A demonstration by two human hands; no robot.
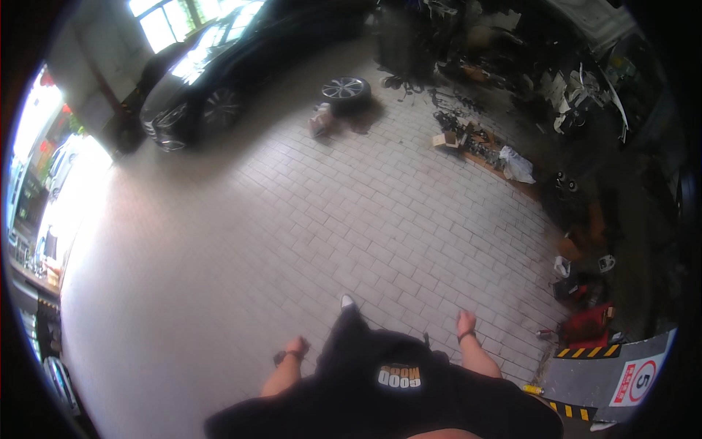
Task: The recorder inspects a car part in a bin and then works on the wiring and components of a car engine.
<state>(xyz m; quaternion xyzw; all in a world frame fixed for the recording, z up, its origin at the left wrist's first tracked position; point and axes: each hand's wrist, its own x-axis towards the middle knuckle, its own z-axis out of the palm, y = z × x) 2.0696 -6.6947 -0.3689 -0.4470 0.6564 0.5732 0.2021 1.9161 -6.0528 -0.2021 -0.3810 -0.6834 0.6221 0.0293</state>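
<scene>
1. Fingers of the right hand (466,322) and left hand (297,346) look bent, at the lower middle of the frame; they are too small to tell how wide they stand or whether they hold anything.
2. Nearest the right hand, in the lower right, lies a small blurred cylinder (545,334), metallic-looking.
3. Just beside it sits an angular red case (585,327).
4. Pale floor (365,227) of rectangular pavers spreads beyond both hands.
5. Upper middle: a silver-spoked wheel (345,89) lying flat.
6. Upper left: a dark car (189,117).
</scene>
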